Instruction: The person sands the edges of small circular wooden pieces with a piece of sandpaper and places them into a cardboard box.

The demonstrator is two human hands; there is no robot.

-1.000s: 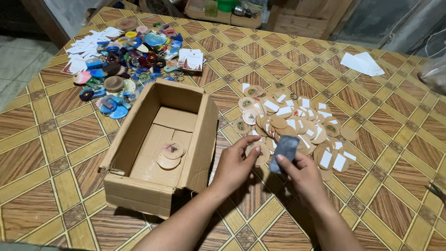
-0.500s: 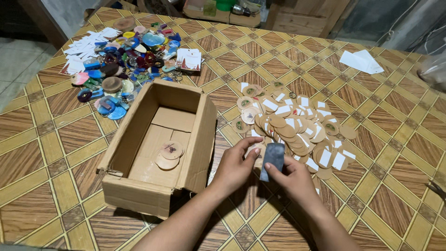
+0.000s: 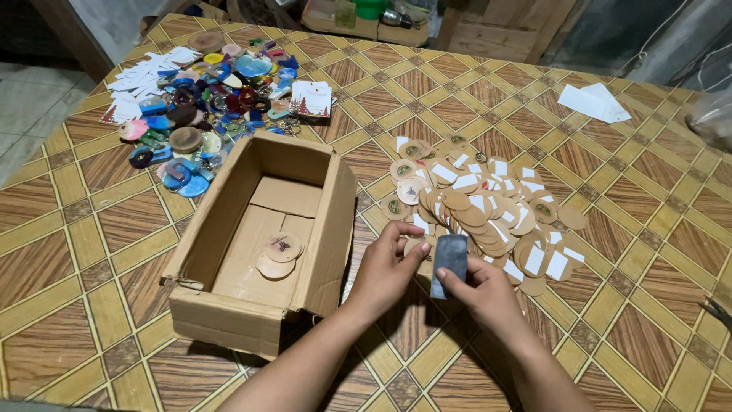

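Across the frame spreads a bench (image 3: 91, 252) covered in brown wood-grain diamonds with yellow borders, grey floor tiles at the far left and wooden furniture along the top edge. Low at centre, the right hand (image 3: 482, 294) pinches a small dark grey sheet (image 3: 449, 262), while the left hand (image 3: 387, 268), fingers curled, holds a round wooden disc (image 3: 416, 246). An open cardboard box (image 3: 229, 320) sits left, a pile of wooden discs with white labels (image 3: 480, 206) right, colourful trinkets (image 3: 206, 99) upper left.

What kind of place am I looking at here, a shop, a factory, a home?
Probably a home craft or packing spot, not a factory: a table covered in tile-patterned brown and yellow vinyl, an open brown cardboard box, heaps of round wooden discs and colourful trinkets, wooden furniture behind.
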